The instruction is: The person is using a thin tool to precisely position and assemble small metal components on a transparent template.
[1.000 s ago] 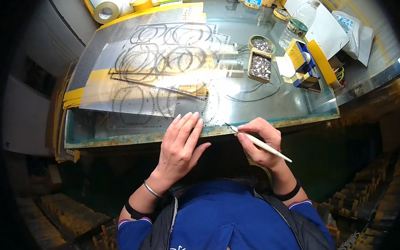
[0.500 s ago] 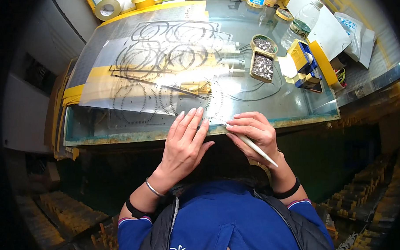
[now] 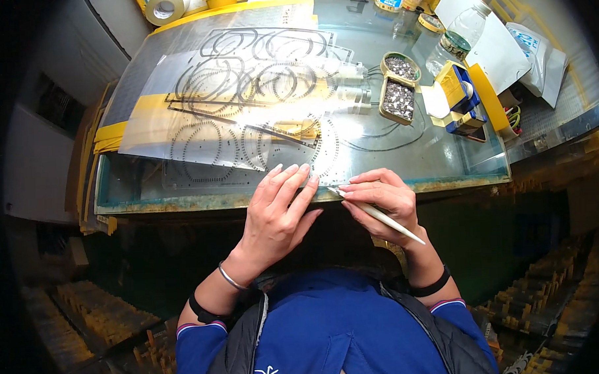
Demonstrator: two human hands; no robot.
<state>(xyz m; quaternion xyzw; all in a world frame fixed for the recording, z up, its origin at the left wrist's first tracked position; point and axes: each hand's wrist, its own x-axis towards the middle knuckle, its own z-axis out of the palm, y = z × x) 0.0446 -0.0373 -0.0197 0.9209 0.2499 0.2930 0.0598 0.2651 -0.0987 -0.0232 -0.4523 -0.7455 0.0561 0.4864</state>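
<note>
My left hand point(image 3: 277, 207) lies with its fingers stretched out on the lower edge of a clear film point(image 3: 207, 176) printed with dotted black rings. Just right of those fingertips, my right hand point(image 3: 382, 200) pinches a slim white pen-shaped tool point(image 3: 388, 219) between thumb and fingers. The tool's small tip points left, close to the front edge of the glass table point(image 3: 444, 169). Its tapered tail slants back over my right wrist. The fine shape of the tip is too small to make out.
Further sheets with thick black ring patterns point(image 3: 282, 79) lie behind the film. At the right stand two small planters point(image 3: 398, 101) of speckled granules, a blue-and-yellow tape dispenser point(image 3: 465, 109) and a clear bottle point(image 3: 462, 36). A tape roll point(image 3: 166, 8) sits at the back left.
The tool's tail has swung slightly right and its tip has shifted a little left toward my left fingers. My left hand keeps its flat pose at the film's edge.
</note>
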